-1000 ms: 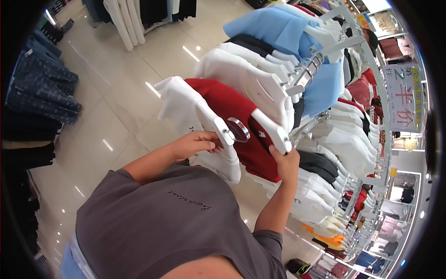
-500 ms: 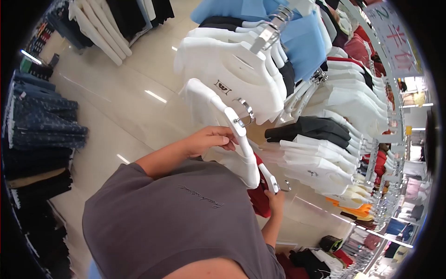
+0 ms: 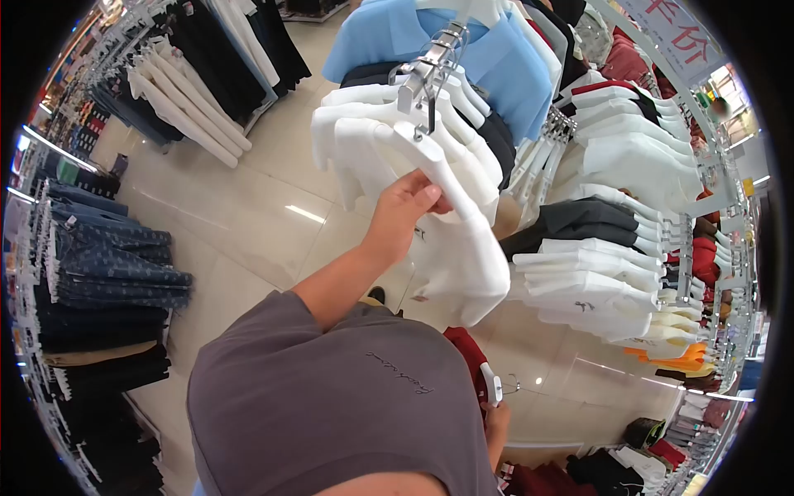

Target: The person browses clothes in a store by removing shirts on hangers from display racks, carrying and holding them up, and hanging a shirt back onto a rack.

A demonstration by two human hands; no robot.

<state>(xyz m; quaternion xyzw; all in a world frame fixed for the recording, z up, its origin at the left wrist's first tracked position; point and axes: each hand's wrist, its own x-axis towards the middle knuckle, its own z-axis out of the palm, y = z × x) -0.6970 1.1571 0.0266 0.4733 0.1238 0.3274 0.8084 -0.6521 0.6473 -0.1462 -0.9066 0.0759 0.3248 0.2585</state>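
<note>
My left hand grips a white hanger just below its hook, with a white shirt hanging from it. The hanger's hook is at the end of a metal rack arm, beside other white shirts; whether it bears weight there I cannot tell. Low on the right, beside my body, my right hand is closed on the white hanger of a red shirt. That hanger's metal hook points outward, and part of the red shirt is hidden behind my torso.
Light blue shirts hang further along the arm. Dark grey shirts and more white shirts hang on the right. Jeans and trousers hang on the left. A sign stands at the upper right.
The white shirt has moved up to the rack arm with my left hand. My right hand has carried the red shirt down to my side, away from the rack.
</note>
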